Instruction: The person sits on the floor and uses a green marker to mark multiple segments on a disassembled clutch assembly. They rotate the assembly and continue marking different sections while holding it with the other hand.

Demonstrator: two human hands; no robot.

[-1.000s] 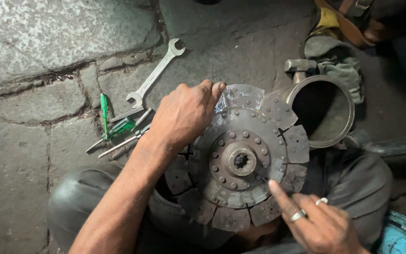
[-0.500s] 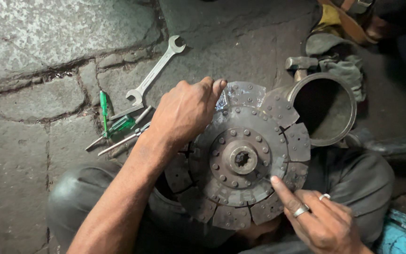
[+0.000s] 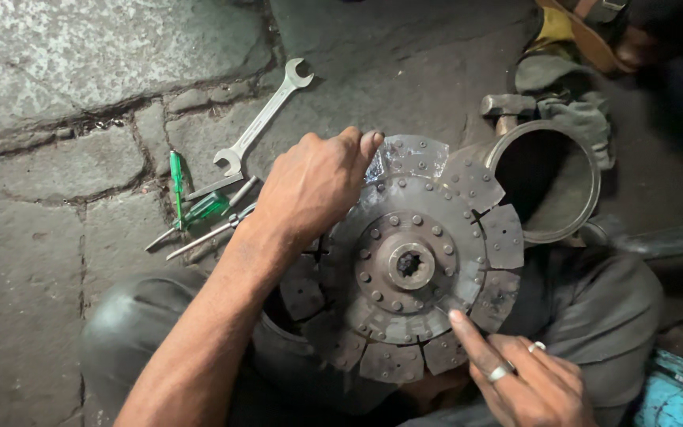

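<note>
A round metal clutch disc [image 3: 413, 265] with segmented friction pads and a splined hub lies across my lap. My left hand [image 3: 314, 186] rests palm down on its upper left edge, fingers curled over the rim near a piece of crinkled clear plastic [image 3: 405, 158]. My right hand [image 3: 519, 379], wearing two rings, touches the disc's lower right with its extended forefinger. Neither hand grips a tool.
On the stone floor to the left lie an open-ended wrench [image 3: 262, 119], a green-handled screwdriver [image 3: 177, 178] and other thin tools [image 3: 207, 229]. A large metal ring [image 3: 551, 178] and a hammer [image 3: 507, 107] sit at the upper right. A blue object [image 3: 681, 395] is at bottom right.
My right forefinger has slid slightly along the disc's lower right pads. My left hand stays in place on the rim.
</note>
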